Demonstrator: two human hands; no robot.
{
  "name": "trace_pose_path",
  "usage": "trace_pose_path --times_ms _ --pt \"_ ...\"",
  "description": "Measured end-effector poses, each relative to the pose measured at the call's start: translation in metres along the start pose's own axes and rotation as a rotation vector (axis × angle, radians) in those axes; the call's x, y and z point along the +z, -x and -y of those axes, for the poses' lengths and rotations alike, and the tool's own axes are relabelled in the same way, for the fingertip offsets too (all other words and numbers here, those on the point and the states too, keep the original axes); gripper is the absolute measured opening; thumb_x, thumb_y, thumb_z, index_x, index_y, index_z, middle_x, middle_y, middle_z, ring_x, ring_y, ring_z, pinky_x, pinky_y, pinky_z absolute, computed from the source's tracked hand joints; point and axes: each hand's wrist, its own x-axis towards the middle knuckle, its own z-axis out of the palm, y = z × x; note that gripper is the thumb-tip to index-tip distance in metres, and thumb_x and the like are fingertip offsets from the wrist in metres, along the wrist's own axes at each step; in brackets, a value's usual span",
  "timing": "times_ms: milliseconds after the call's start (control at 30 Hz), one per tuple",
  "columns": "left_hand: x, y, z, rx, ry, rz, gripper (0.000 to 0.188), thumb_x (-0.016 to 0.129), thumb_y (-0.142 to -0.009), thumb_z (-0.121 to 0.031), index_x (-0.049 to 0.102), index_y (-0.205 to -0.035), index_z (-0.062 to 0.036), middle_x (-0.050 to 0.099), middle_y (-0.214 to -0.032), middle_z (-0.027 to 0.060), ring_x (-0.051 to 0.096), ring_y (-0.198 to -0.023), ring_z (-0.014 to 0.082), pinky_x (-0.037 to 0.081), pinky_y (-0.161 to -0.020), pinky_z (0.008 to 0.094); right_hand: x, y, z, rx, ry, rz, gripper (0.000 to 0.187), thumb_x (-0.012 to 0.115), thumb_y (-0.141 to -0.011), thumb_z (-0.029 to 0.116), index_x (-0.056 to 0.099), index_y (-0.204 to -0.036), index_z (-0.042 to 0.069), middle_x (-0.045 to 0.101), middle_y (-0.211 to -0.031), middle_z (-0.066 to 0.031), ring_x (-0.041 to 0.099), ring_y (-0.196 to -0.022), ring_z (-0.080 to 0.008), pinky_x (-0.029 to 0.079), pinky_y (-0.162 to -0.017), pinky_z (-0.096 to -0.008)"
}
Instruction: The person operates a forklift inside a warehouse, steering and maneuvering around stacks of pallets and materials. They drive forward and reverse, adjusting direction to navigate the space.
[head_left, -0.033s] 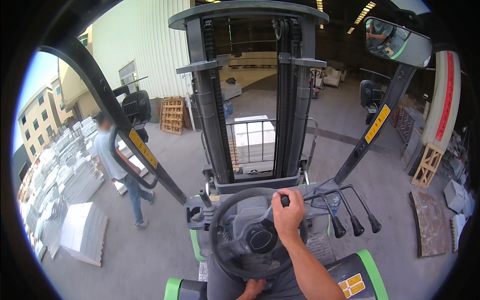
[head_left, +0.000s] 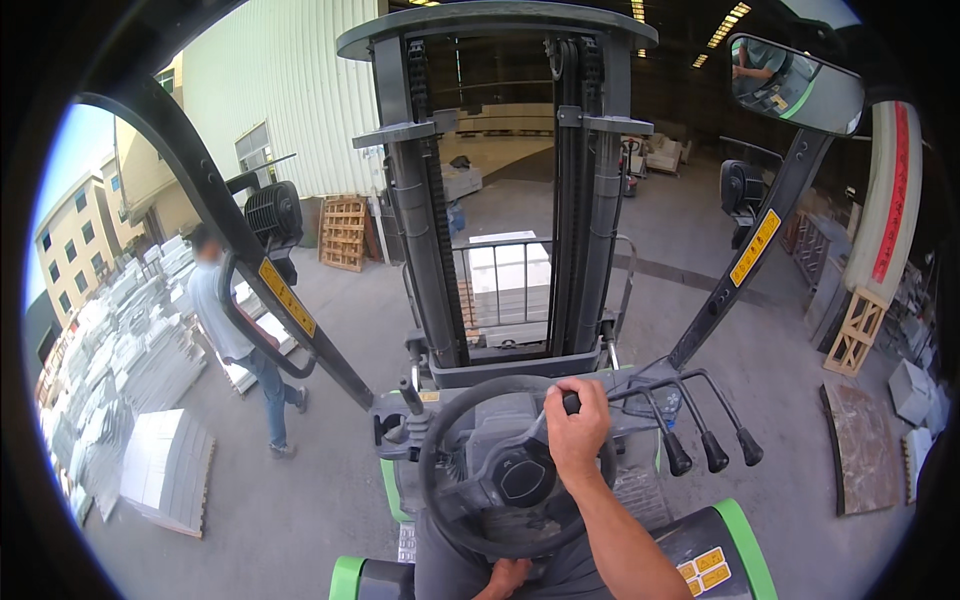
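I sit at the controls of a forklift. My right hand [head_left: 577, 425] is closed around the black knob [head_left: 571, 402] on the upper right rim of the steering wheel [head_left: 432, 455]. Low in front of me, my left hand [head_left: 507, 577] rests by my lap, below the wheel; its fingers are mostly hidden. Three black-knobbed levers [head_left: 714, 450] stand right of the wheel, untouched. A shorter lever [head_left: 411, 397] rises on the left. Beyond the mast [head_left: 585, 220], a stack of white slabs or boxes [head_left: 510, 280] shows through the load guard.
A person [head_left: 240, 320] in a light shirt is on the left, near stacked pale slabs [head_left: 165, 465]. Wooden pallets [head_left: 344, 233] lean by the building wall. At the right are a brown slab [head_left: 862, 450] and a wooden frame [head_left: 855, 330]. A dark warehouse opening lies ahead.
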Motion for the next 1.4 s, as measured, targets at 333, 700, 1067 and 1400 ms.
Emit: trace_pose_path --times_ms 333,700,1067,1400 --pt "-0.003 -0.005 0.009 0.005 0.044 0.004 0.031 0.047 -0.101 -0.028 0.060 -0.083 -0.0057 0.048 -0.052 0.0042 0.044 -0.039 0.0142 0.032 -0.036 0.0321 -0.019 0.009 -0.009 -0.006 0.026 0.039 0.014 0.074 -0.080 0.004 0.064 -0.091 0.006 0.065 -0.092 -0.0077 0.061 -0.084 -0.0305 0.047 -0.078 -0.0400" --pt "-0.002 -0.013 0.012 -0.006 0.075 0.010 0.029 0.049 -0.101 -0.026 0.060 -0.083 -0.0056 0.049 -0.052 0.0045 0.045 -0.039 0.0150 0.032 -0.036 0.0316 -0.037 0.022 -0.020 -0.004 0.045 0.027 0.016 0.074 -0.078 0.001 0.064 -0.090 0.005 0.065 -0.090 -0.0090 0.062 -0.084 -0.0309 0.048 -0.078 -0.0402" --pt "-0.029 -0.012 -0.041 0.177 0.213 0.063 0.030 0.053 -0.103 -0.029 0.060 -0.085 -0.0057 0.053 -0.059 0.0035 0.047 -0.042 0.0130 0.034 -0.037 0.0295 0.032 -0.008 0.006 -0.057 -0.021 0.009 0.014 0.073 -0.080 0.003 0.062 -0.088 0.007 0.063 -0.085 -0.0074 0.062 -0.080 -0.0304 0.047 -0.075 -0.0416" --pt "-0.019 -0.071 0.047 0.385 0.354 0.122 0.012 0.059 -0.096 -0.020 0.063 -0.097 -0.0083 0.063 -0.080 0.0086 0.062 -0.070 0.0211 0.046 -0.059 0.0365 0.022 0.147 0.069 -0.269 -0.244 0.560 0.019 0.076 -0.075 0.003 0.063 -0.089 0.007 0.063 -0.086 -0.0060 0.063 -0.080 -0.0258 0.049 -0.075 -0.0392"
